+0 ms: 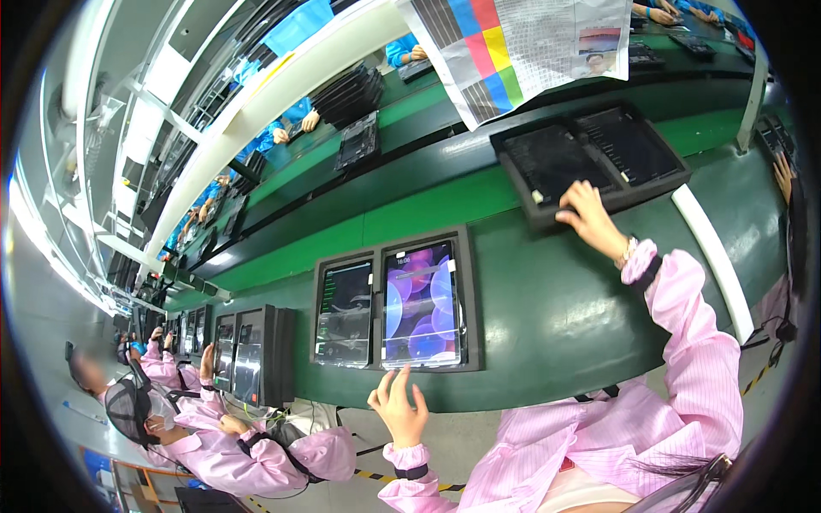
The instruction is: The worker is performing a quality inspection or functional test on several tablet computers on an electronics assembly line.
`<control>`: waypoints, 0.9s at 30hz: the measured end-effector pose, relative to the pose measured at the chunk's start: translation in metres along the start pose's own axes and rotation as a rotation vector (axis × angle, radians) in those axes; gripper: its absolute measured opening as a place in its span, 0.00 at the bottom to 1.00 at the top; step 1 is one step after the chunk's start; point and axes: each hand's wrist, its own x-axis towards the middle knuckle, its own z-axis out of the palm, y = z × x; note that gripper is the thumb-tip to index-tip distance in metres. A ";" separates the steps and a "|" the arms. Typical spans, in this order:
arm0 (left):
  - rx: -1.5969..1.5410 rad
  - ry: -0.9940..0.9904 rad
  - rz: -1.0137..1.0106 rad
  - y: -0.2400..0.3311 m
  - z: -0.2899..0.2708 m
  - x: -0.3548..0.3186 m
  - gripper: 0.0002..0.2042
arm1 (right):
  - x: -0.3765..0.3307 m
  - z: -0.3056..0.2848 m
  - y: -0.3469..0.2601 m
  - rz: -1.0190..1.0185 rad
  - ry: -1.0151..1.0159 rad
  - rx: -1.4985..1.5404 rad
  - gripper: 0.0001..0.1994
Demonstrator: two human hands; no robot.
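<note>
Before me lies a black foam tray [475, 346] with two tablets side by side. The right tablet [421, 308] has a lit purple wallpaper with round shapes; the left tablet [344, 315] shows a dark screen with faint lines of text. My left hand [399, 409] is just off the lit tablet's near edge, fingers apart and holding nothing. Farther right, my right hand [592, 221] hovers at the near side of a second black tray [654, 190], its fingers loosely bent and apart. Two dark-screened tablets [554, 161] sit in that tray; I cannot tell whether my fingertips touch it.
A printed sheet with colour blocks [513, 51] hangs above the far tray. A white strip [714, 265] lies along the bench's right side. To the left, a person in pink [231, 453] sits beside stacked trays [278, 355]. Blue-sleeved workers line the conveyor [299, 171] opposite.
</note>
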 end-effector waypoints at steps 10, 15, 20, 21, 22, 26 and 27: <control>-0.082 -0.108 0.105 -0.007 0.008 0.017 0.17 | -0.078 -0.021 -0.098 -0.021 -0.264 0.063 0.09; -0.057 -0.106 0.145 0.011 0.005 0.071 0.27 | -0.101 -0.021 -0.110 0.046 -0.378 0.064 0.11; -0.217 -0.151 0.244 0.100 0.004 0.076 0.26 | -0.123 -0.109 -0.066 0.256 0.065 -0.402 0.27; -0.303 -0.198 0.290 0.130 0.007 0.075 0.25 | -0.143 -0.128 -0.044 0.413 0.071 -0.535 0.30; -0.389 -0.220 0.372 0.157 0.011 0.074 0.25 | -0.161 -0.146 -0.027 0.568 0.077 -0.668 0.32; -0.619 -0.332 0.672 0.250 0.048 0.066 0.25 | -0.254 -0.190 0.040 0.831 -0.264 -1.031 0.36; -0.563 -0.303 0.701 0.268 0.059 0.067 0.25 | -0.264 -0.195 0.044 0.818 -0.271 -0.966 0.35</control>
